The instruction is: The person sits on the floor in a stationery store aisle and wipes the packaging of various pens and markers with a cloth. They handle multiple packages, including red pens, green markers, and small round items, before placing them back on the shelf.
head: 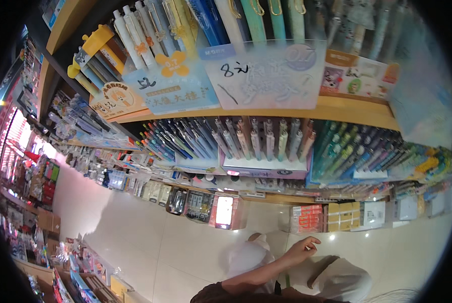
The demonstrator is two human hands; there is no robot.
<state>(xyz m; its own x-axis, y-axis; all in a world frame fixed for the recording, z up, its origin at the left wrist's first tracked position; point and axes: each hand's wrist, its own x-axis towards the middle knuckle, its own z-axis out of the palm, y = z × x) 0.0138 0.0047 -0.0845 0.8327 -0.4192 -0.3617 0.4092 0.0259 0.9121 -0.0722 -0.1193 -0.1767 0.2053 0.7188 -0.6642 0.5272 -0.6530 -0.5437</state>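
Note:
My left hand (303, 248) is over the floor in front of my legs, its fingers loosely curled and apart. Nothing shows between them. The bare forearm comes from a dark sleeve at the bottom and crosses to the right. Close to the lower edge, a slim green object (287, 280) and a small black piece (277, 288) show behind that arm. A patch of skin beside them may be my right hand (292, 292); its grip is hidden. Ahead stands a display shelf (347, 110) with pens in holders, among them a row of pastel pens (269, 142) in a white box.
Cards with writing (263, 79) front the upper shelf. Green and purple pens (347, 151) fill the right side below. Boxed goods (307, 219) and a bright white rectangle (224, 211) line the shelf foot. Tiled floor (135, 235) runs left towards more crowded shelves and cartons (48, 219).

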